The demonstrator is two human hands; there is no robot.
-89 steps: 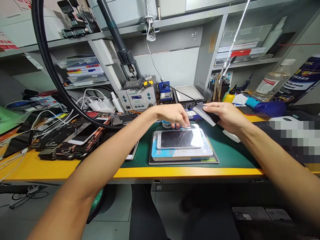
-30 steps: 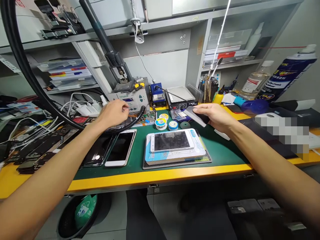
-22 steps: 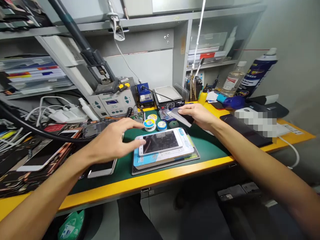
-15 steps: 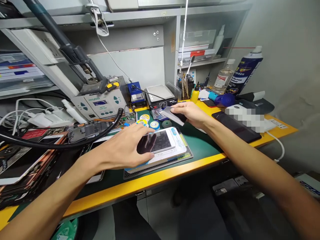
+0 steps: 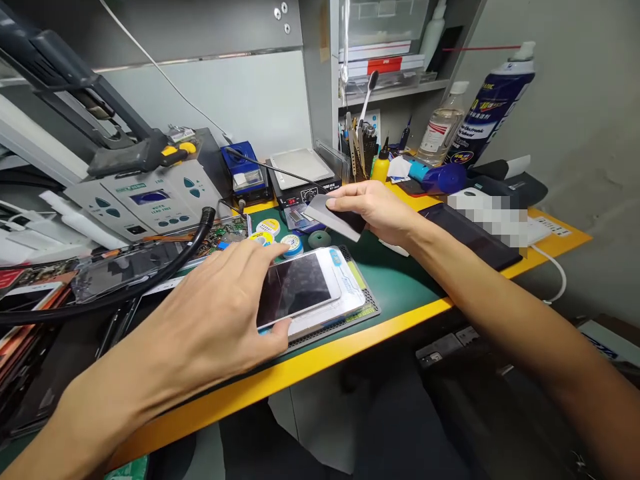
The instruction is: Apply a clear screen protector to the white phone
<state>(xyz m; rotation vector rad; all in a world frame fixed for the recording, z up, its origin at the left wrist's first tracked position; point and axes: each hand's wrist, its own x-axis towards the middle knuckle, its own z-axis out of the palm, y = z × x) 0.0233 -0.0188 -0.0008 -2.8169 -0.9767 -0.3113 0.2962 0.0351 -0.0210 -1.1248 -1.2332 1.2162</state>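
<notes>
A white-framed phone screen lies face up on a white box, which rests on a dark perforated mat. My left hand spans the left end of the screen and box, thumb at the near edge and fingers toward the far edge; its fingers are apart. To the right and behind the box, my right hand pinches a thin sheet, dark on one part and pale grey on another, above the green work surface.
Solder reels sit behind the box. A black hose crosses the left side near a soldering station. A yellow bottle, a dark phone and a spray can stand or lie at the right.
The view has moved closer to the bench. My left hand has shifted toward the left end of the screen, uncovering more of it. My right hand still holds the sheet.
</notes>
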